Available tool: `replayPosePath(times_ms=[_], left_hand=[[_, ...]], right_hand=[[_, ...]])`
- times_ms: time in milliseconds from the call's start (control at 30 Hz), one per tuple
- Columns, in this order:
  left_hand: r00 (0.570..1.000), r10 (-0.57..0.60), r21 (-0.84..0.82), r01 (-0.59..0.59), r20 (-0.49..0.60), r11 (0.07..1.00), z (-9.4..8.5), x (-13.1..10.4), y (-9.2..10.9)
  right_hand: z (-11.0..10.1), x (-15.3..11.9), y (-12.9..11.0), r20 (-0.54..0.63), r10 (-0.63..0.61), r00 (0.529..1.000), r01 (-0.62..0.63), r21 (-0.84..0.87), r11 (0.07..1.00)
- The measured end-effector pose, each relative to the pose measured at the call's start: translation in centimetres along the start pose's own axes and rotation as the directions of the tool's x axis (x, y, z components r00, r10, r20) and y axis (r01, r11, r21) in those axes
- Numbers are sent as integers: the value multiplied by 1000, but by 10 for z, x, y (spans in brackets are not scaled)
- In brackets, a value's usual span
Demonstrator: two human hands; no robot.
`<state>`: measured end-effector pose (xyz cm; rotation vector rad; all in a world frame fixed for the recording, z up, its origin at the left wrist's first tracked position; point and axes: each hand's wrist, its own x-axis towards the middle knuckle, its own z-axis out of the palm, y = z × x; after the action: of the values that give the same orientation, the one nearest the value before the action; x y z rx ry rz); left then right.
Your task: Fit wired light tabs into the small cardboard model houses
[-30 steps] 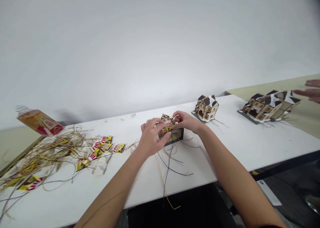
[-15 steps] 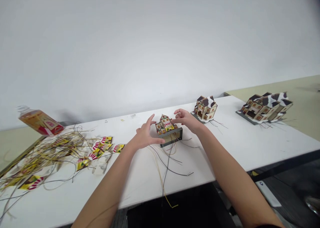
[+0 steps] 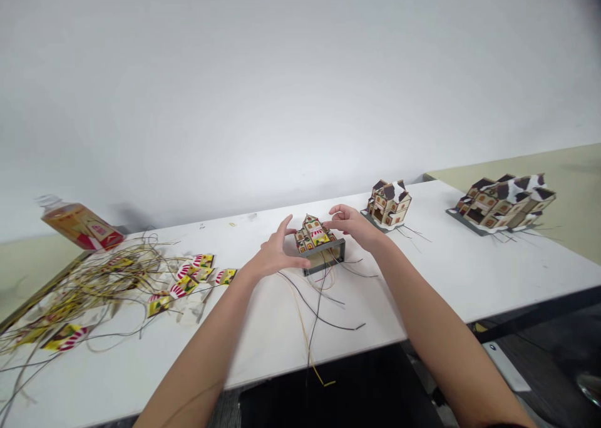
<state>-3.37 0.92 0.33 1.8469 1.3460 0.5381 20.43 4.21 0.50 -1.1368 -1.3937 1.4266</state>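
A small model house (image 3: 315, 239) with a striped red-and-white awning stands on a grey box-like base (image 3: 323, 256). Thin black and yellow wires (image 3: 319, 315) trail from the base's open front towards me. My left hand (image 3: 277, 249) is spread at the house's left, its thumb by the base's front left corner and its index finger pointing up. On the other side, my right hand (image 3: 350, 220) has loosely bent, parted fingers, with one fingertip at the upper right of the house. Whether either hand presses on it is unclear.
A tangle of wires (image 3: 103, 284) with printed yellow and striped pieces (image 3: 185, 284) covers the left of the white table (image 3: 263, 328). Behind it a bottle (image 3: 82, 223) appears tilted. Snow-roofed model houses (image 3: 387, 204) (image 3: 504, 204) stand to the right.
The whole view has shifted slightly, moving everything a little to the right. Both hands keep nearly the same pose around the model house.
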Motion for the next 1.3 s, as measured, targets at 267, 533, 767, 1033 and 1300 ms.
replayPosePath(times_ms=[267, 533, 767, 1033, 1300], left_hand=[[1000, 29, -64, -29, 7, 998, 0, 5, -10], [971, 195, 151, -174, -141, 973, 5, -5, 4], [774, 608, 705, -332, -176, 627, 11, -21, 29], [514, 804, 917, -75, -301, 391, -25, -52, 10], [401, 543, 675, 447, -738, 587, -99, -190, -32]], right_hand=[[0, 1, 1, -40, 19, 999, -19, -6, 1000], [-1, 5, 6, -78, -41, 996, 46, 67, 997], [-6, 18, 10, -282, -216, 935, 314, 372, 873], [-5, 19, 9, -375, -170, 911, 322, 392, 862], [3, 11, 11, -342, -71, 937, 218, 412, 885]])
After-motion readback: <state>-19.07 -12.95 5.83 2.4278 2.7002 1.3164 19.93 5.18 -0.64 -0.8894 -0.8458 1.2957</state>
